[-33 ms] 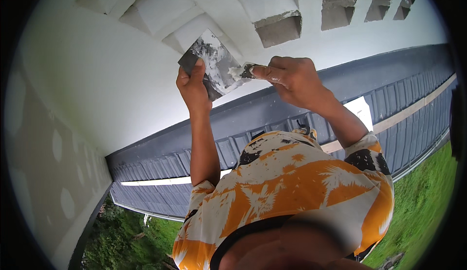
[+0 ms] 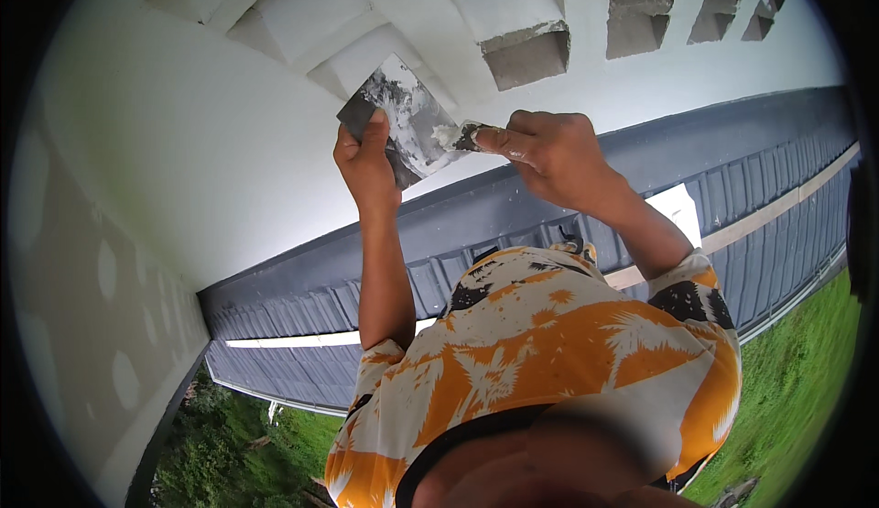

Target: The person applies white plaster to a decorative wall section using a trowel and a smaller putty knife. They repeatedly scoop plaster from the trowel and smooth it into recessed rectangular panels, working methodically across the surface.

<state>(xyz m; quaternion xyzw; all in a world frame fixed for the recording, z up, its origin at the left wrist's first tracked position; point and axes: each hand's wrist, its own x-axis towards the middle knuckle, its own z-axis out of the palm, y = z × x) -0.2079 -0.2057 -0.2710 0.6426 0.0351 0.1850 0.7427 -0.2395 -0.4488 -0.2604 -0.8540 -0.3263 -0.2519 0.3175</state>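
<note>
My left hand grips a flat, dark square plate by its near left edge, the thumb lying on its top face. White putty is smeared over much of that face. From the right, my right hand is closed round a small putty knife, with fingers hiding most of its handle. The knife's blade meets the plate's right corner, where a lump of putty sits. White residue marks the fingers of my right hand.
Ahead stands a white wall with several recessed square openings. A patched grey wall rises on the left. Below me runs a dark ribbed metal roof with a pale batten; grass lies beyond its edge.
</note>
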